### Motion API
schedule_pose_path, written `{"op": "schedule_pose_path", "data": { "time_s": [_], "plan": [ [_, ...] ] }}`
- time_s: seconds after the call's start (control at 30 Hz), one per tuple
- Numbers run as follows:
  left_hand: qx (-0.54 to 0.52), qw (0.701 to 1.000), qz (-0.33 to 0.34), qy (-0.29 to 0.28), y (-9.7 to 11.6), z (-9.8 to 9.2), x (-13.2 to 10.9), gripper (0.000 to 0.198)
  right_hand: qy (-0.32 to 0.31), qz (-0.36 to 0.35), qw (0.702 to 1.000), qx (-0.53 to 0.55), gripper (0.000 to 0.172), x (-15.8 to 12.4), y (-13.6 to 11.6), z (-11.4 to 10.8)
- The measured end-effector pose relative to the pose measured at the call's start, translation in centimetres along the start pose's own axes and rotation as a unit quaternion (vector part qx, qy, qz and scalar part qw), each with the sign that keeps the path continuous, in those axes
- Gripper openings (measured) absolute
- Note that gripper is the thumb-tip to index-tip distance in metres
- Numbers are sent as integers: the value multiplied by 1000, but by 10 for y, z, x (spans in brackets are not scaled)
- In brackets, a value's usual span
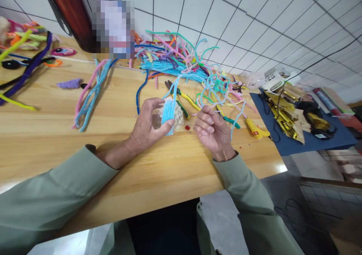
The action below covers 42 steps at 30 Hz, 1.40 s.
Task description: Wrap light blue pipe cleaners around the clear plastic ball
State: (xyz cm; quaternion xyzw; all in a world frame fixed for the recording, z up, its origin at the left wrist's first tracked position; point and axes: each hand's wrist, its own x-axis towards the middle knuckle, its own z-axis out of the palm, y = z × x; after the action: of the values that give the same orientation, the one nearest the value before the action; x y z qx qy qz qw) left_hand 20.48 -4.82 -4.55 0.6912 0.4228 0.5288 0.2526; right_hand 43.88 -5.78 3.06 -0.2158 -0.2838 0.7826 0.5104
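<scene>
My left hand (pixel 148 125) grips a bundle of light blue pipe cleaners (pixel 168 113), laid side by side in a flat strip, between thumb and fingers. Loose strands rise from the strip and bend toward the right. Under the bundle lies a whitish, clear lump (pixel 178 116) whose kind I cannot make out. My right hand (pixel 210 128) is apart from it, fingers curled in a pinch; what they hold, if anything, is hidden. Between and behind the hands lie pliers (pixel 189 100) with yellow and green handles. A small red bit (pixel 187 127) rests on the wood near my right fingers.
Pipe cleaners in many colours (pixel 175 64) are heaped along the tiled wall. A yellow glue gun (pixel 256 128) lies at the right, near gold foil (pixel 283 111) on a blue surface. Pink and blue pipe cleaners (pixel 94 92) and a dark red flask (pixel 75 17) are at left.
</scene>
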Motion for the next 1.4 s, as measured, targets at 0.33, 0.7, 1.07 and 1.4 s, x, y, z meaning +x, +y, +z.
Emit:
{"op": "schedule_pose_path", "data": {
  "time_s": [0.33, 0.7, 1.07, 1.4],
  "plan": [
    [0, 1000, 5, 11, -1, 1, -1, 56, 6, -26, 999, -22, 13, 0, -1, -4],
    [33, 998, 57, 21, -2, 4, -1, 55, 83, -145, 937, -308, 34, 16, 11, -27],
    [28, 989, 147, 1, 5, 8, -1, 64, -4, -255, 801, -542, 35, 15, 27, -28],
    [28, 987, 159, -2, 9, 10, 1, 62, -93, -369, 590, -712, 42, 14, 2, -11]
  ]
}}
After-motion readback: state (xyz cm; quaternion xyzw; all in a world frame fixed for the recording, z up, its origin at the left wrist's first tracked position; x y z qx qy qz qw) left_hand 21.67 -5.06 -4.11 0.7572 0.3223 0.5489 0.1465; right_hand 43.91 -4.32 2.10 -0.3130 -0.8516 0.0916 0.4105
